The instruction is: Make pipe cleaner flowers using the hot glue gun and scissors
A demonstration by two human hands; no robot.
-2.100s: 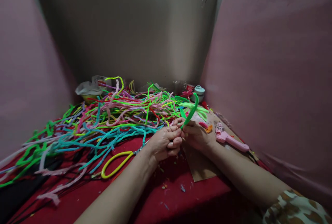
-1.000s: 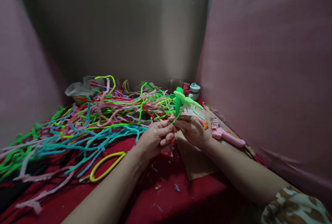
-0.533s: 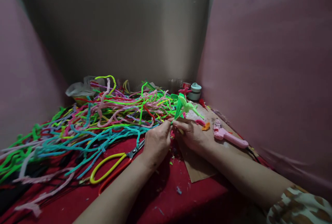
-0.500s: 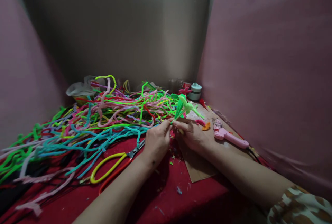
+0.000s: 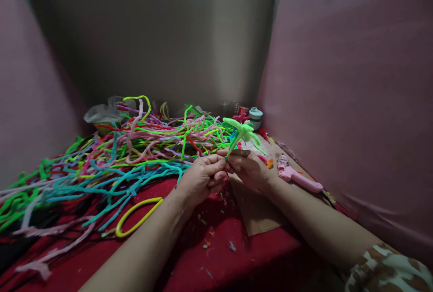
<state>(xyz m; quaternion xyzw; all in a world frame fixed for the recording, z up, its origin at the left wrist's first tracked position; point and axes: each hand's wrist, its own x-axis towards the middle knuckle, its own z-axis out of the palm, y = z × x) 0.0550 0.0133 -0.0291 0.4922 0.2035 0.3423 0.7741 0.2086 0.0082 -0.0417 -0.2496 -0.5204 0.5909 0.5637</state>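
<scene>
The left hand (image 5: 201, 177) and right hand (image 5: 248, 168) meet, fingertips pinching the base of a bright green, fuzzy, flower-shaped piece (image 5: 242, 130) whose petals spread at the top. A brown-and-white patterned sleeve (image 5: 389, 271) covers part of the right arm. Left of the hands sprawls a tangled heap of multicoloured fuzzy pipe cleaners (image 5: 162, 136); a yellow looped handle (image 5: 118, 226) lies in front of it, beside the left forearm. Right of the hands, a pink plastic glue gun (image 5: 301, 179) rests on brown cardboard (image 5: 259, 217) over crumb-strewn red cloth (image 5: 219, 269). Behind stands a pale blue lidded jar (image 5: 255, 114).
</scene>
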